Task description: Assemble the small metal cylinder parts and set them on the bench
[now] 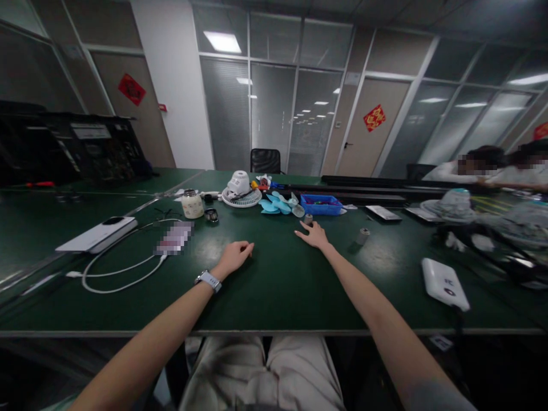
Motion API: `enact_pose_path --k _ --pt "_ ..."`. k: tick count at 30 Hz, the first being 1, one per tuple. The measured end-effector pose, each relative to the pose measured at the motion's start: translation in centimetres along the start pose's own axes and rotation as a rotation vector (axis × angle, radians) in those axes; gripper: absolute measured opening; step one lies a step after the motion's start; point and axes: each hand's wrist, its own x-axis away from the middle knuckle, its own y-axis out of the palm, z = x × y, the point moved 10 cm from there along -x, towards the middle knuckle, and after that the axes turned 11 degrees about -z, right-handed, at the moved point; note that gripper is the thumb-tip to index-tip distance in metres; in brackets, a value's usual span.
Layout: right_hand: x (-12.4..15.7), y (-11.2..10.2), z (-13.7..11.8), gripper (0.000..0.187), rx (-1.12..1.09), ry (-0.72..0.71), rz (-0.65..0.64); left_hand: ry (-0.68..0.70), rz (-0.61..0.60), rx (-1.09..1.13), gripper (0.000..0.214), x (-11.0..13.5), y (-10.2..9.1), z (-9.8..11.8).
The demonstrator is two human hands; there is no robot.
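Note:
On the green table (274, 291), my left hand (233, 257) rests with its fingers curled in, and nothing shows in it. My right hand (315, 234) reaches forward, fingers apart, just short of a small grey metal cylinder (308, 218) that looks like a motor; whether the fingertips touch it I cannot tell. A second, similar metal cylinder (363, 236) stands to the right of that hand. Beyond my hands lie light-blue fan blades (276, 204), a blue tray (322, 205) with small parts inside, and a white fan housing (240, 191).
Left are a cream jar (192, 205), a phone (174, 237) on a white cable (124, 290) and a white flat device (96, 235). Right are a white power bank (445, 283) and bagged fan parts (458, 205). Long black bars (363, 197) lie behind. Two people sit far right.

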Motion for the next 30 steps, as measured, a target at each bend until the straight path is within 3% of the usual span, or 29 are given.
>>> enact_pose_path --k 7,11,16,21,27,30 --pt "9.9 2.4 -10.1 0.070 -0.035 -0.464 -0.131 0.022 -0.006 -0.005 0.047 0.0 0.0 0.1" --pt "13.2 2.8 -13.8 0.059 -0.026 -0.629 -0.137 0.068 0.022 0.034 0.048 0.5 -0.3 0.9" --pt "13.5 2.3 -14.7 0.054 -0.042 -0.662 -0.075 0.196 0.170 0.124 0.040 1.3 -1.6 4.6" --pt "13.3 2.3 -14.6 0.050 -0.057 -0.671 -0.031 0.275 0.195 0.066 0.032 0.4 -0.8 8.0" --pt "13.2 2.5 -14.9 0.047 -0.069 -0.691 -0.038 0.259 0.204 0.080 0.027 -1.0 -0.3 7.8" --pt "13.1 2.6 -14.8 0.048 -0.076 -0.678 -0.065 0.281 0.205 0.118 0.030 -1.3 -1.2 7.4"
